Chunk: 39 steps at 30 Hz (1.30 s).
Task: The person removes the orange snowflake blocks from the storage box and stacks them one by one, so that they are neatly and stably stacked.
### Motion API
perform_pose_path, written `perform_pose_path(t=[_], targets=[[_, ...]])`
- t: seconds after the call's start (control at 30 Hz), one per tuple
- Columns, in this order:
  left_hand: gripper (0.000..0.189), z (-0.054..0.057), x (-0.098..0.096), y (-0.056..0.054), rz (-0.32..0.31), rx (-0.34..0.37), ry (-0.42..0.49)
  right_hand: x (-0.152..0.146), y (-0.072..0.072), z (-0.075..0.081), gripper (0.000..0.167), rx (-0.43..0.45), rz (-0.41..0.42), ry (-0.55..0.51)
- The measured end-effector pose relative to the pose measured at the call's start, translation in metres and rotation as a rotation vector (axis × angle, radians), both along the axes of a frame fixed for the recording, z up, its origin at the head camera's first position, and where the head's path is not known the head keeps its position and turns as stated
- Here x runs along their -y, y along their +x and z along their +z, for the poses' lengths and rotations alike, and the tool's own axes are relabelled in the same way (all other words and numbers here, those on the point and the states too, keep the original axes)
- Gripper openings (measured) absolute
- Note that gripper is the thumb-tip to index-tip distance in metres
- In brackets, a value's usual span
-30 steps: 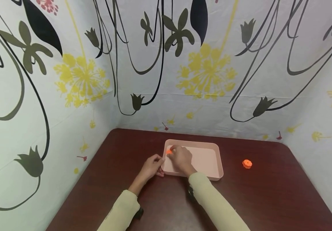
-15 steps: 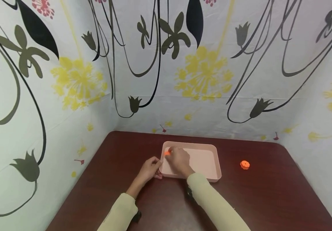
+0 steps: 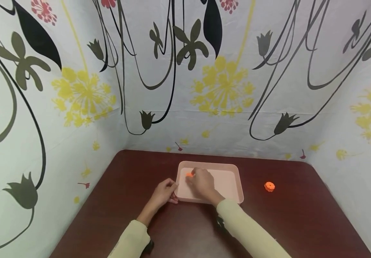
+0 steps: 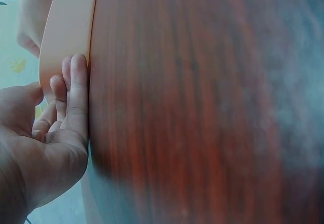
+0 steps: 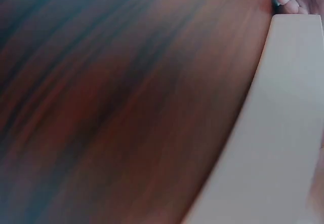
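In the head view, a shallow pink tray [image 3: 227, 179] lies on the dark red-brown table. My left hand [image 3: 163, 193] holds its near left corner. The left wrist view shows the fingers [image 4: 77, 92] of that hand along the tray's outer wall [image 4: 68, 21], thumb at the rim. Inside the tray's left part, my right hand [image 3: 202, 183] pinches a small orange piece [image 3: 189, 175], mostly hidden by the fingers. To the right of the tray sits another orange piece [image 3: 269, 186], round with a scalloped edge and a small hole in its top.
The wood-grained table [image 3: 185, 229] reaches back to a white cloth [image 3: 217, 139] printed with flowers, which also hangs at both sides. The right wrist view holds mostly the table and the tray's outer wall [image 5: 263, 127].
My right hand has shifted slightly rightward inside the tray with the orange piece. The left hand stays at the tray corner. The whole head view has drifted, scene contents moving left and down.
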<state>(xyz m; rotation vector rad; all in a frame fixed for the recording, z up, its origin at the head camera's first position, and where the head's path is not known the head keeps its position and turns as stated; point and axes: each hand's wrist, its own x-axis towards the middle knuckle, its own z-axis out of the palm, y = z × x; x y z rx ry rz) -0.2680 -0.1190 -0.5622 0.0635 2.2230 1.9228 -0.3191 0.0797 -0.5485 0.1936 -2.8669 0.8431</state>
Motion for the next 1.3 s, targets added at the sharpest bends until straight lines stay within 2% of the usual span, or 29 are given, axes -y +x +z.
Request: perform_pose_path(t=[0.23,0.47,0.7,1.03,1.3], targets=[[0.026,-0.001,-0.004,0.002,-0.013,0.009,0.009,-0.04,0.011,0.016,0.034,-0.021,0.013,0.068],[0.026,0.001,-0.001,0.001,-0.005,0.002,0.003,-0.087,0.015,0.027,0.032,-0.163,0.025,0.127],[0.029,0.005,0.0,-0.003,0.005,0.0,-0.004,-0.135,0.023,0.03,0.04,-0.112,-0.057,0.123],[0.031,-0.002,-0.001,-0.001,0.004,0.012,0.002,-0.197,0.043,0.027,0.037,-0.189,-0.107,0.16],[0.031,-0.006,0.0,-0.001,-0.013,-0.02,0.002,-0.241,0.052,0.023,0.041,-0.157,-0.175,0.19]])
